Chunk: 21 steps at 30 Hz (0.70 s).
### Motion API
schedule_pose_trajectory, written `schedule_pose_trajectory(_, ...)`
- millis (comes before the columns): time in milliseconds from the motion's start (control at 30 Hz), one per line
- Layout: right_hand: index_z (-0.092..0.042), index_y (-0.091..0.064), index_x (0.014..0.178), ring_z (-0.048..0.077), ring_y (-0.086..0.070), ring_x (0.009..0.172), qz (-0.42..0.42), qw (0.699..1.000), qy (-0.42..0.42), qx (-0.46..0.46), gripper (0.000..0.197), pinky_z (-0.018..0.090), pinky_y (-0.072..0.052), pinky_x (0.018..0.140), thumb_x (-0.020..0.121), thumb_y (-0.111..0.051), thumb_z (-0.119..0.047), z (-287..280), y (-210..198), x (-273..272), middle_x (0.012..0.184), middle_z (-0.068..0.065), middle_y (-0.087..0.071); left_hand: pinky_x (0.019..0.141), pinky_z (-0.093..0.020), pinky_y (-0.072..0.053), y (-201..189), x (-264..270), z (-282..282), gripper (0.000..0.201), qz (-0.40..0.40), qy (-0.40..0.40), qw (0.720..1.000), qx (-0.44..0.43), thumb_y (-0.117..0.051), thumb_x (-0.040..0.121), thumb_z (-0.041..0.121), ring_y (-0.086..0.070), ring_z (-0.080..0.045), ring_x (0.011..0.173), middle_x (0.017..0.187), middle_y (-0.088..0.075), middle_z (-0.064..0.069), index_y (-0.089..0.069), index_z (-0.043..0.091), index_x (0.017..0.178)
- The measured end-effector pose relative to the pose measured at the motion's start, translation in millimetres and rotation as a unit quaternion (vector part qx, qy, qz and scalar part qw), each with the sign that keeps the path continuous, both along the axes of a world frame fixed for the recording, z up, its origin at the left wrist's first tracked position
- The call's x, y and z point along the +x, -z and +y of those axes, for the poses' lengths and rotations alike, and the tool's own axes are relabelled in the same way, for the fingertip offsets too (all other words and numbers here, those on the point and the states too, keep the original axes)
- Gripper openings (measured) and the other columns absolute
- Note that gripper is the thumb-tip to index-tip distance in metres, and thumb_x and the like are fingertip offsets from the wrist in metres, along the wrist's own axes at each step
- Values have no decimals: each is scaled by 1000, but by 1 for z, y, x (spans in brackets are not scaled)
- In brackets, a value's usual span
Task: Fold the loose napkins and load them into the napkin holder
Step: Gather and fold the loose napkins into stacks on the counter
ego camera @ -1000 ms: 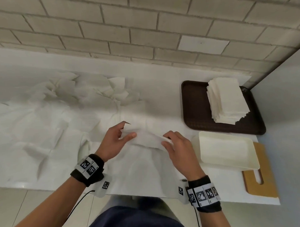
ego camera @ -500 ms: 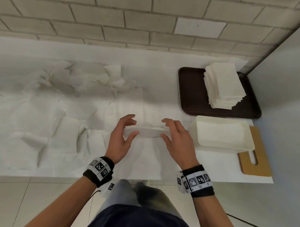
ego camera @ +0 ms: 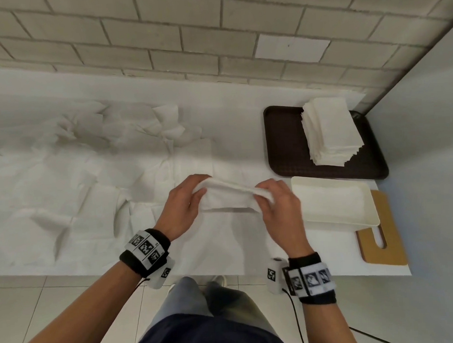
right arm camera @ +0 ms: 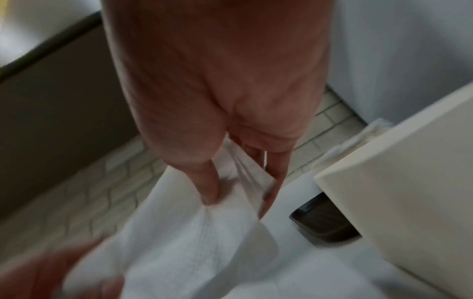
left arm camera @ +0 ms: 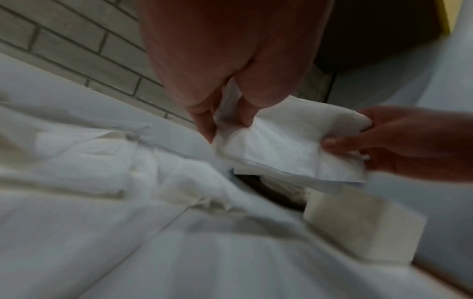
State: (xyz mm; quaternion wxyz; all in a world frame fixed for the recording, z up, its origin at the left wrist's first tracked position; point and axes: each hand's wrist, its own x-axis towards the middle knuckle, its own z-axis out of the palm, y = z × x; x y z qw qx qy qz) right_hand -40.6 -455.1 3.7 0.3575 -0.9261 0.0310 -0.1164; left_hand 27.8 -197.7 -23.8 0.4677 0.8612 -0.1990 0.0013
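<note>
I hold a folded white napkin (ego camera: 227,198) in the air above the counter, stretched between both hands. My left hand (ego camera: 186,201) pinches its left end and my right hand (ego camera: 272,198) pinches its right end. The left wrist view shows the napkin (left arm camera: 289,145) doubled over, pinched by my left hand (left arm camera: 227,119) and by my right hand (left arm camera: 358,141). In the right wrist view my right hand (right arm camera: 238,194) grips the napkin (right arm camera: 204,252). The cream napkin holder (ego camera: 334,203) sits just right of my right hand. Loose napkins (ego camera: 92,171) cover the counter's left part.
A brown tray (ego camera: 283,143) at the back right carries a stack of folded napkins (ego camera: 330,131). A wooden board (ego camera: 384,237) lies under the holder near the counter's front right corner. A brick wall runs behind; a grey wall closes the right side.
Both hands have lifted the napkin off the counter and folded it into a narrower strip held between them. The head view has shifted slightly.
</note>
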Motion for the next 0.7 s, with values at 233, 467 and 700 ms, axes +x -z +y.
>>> schedule_pose_trajectory(233, -28, -72, 109, 23, -70, 80, -13, 962, 167, 214, 25, 39, -55, 70, 99, -74, -5, -75, -64, -31, 100, -7, -78, 77, -36, -65, -57, -2, -53, 24, 116, 21, 977, -176, -65, 105, 5, -76, -21, 96, 113, -69, 5, -67, 18, 125)
schedule_pose_trajectory(467, -9, -67, 125, 33, -68, 98, 162, 947, 269, 60, 21, 34, -46, 80, 105, -67, -13, -190, -46, -36, 107, 9, -73, 78, -36, -62, -16, 17, -54, 18, 60, 33, 998, -3, -67, 103, 14, -71, -9, 92, 105, -66, 13, -70, 29, 111)
schedule_pose_trajectory(700, 0, -53, 149, 43, -68, 119, 320, 896, 219, -217, 42, 42, -55, 94, 108, -58, -10, -186, -4, -17, 128, 27, -70, 94, -48, -56, 27, 41, -35, 39, 2, 2, 978, 209, -78, 93, 28, -56, -28, 120, 131, -57, 1, -63, 21, 128)
